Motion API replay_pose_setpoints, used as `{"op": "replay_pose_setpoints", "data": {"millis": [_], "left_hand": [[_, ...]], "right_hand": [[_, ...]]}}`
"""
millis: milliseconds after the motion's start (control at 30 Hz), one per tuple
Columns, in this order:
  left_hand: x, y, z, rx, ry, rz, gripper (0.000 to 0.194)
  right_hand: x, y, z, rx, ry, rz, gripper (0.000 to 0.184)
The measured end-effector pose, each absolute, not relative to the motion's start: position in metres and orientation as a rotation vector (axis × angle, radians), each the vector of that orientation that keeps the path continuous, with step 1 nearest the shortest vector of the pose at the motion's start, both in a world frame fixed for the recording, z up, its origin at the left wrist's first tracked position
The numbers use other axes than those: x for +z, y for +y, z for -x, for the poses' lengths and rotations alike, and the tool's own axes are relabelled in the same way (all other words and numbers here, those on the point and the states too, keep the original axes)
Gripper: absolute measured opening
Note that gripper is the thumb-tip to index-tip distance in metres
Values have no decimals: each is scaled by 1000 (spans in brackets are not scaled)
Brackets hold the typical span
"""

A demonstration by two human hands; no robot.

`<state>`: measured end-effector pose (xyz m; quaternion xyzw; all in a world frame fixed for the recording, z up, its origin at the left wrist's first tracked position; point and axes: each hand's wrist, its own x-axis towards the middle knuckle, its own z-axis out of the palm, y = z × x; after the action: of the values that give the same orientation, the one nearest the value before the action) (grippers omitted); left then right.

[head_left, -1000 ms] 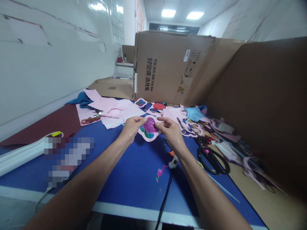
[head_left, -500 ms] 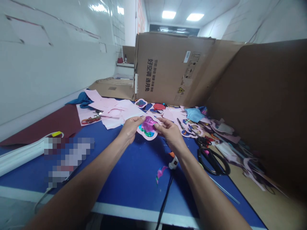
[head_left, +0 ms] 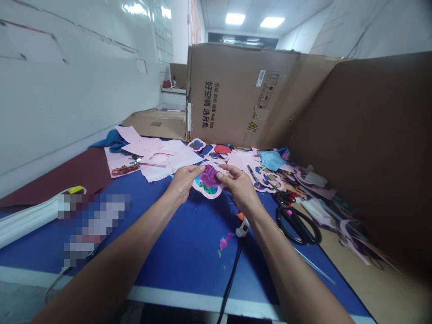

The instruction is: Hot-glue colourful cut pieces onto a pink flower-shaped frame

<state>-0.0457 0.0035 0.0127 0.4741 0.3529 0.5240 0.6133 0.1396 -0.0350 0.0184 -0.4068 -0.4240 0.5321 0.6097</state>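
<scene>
Between my hands, above the blue tabletop, is a scalloped pink cut-out (head_left: 209, 194) with shiny purple, green and blue fabric (head_left: 207, 177) in its middle. My left hand (head_left: 184, 181) pinches its left edge, thumb on the front. At its right edge my right hand (head_left: 238, 182) grips it the same way, the thumb lying over the fabric. The fingers behind the piece are partly hidden. Below my right hand lie a white-headed tool with a black cord (head_left: 242, 228) and a curled strip of colourful fabric (head_left: 224, 243).
Pink paper sheets (head_left: 172, 153) and a similar cut-out (head_left: 196, 144) lie toward the back. Large black-handled scissors (head_left: 299, 225) rest at the right beside scraps. A cardboard box (head_left: 236, 94) stands behind; a white power strip (head_left: 101, 220) is at the left.
Both hands keep their hold on the cut-out, which has tilted slightly, so its fabric looks darker and less glossy. The camera view has shifted a little.
</scene>
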Motion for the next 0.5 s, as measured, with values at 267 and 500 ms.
{"op": "replay_pose_setpoints", "data": {"millis": [267, 500], "left_hand": [[12, 7, 47, 1183, 820, -1016, 39], [8, 6, 47, 1185, 897, -1138, 51]], "right_hand": [[19, -35, -139, 1220, -956, 935, 62], [18, -33, -140, 1194, -919, 936, 62]]}}
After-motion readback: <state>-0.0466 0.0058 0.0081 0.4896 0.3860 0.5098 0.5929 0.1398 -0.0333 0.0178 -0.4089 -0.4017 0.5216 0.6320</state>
